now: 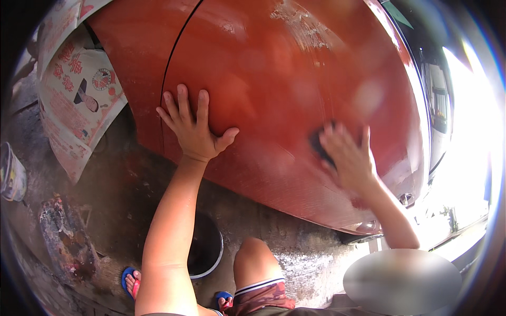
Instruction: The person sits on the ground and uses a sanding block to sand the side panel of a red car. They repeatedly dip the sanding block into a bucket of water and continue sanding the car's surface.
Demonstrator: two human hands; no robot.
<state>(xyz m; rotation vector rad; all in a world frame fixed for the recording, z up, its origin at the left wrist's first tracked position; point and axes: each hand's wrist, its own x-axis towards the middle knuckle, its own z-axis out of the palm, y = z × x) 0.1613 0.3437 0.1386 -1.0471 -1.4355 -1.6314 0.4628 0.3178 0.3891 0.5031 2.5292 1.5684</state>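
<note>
A large red car body panel [253,68] curves across the view, wet-looking, with pale smears near its top. My left hand [194,129] lies flat on it with fingers spread, just right of a dark seam between two panels. Farther right, my right hand [352,158] presses a dark pad [318,143] against the red surface. Motion blurs the hand and pad, and the fingers cover much of the pad, so its exact kind is hidden.
Printed paper sheets [58,131] hang by the panel's left edge. A dark bucket [219,258] stands on the wet floor beneath my left forearm. A paint-stained board [67,237] and a small pail [13,176] are at the left. Dark car glass [435,79] shows at the right.
</note>
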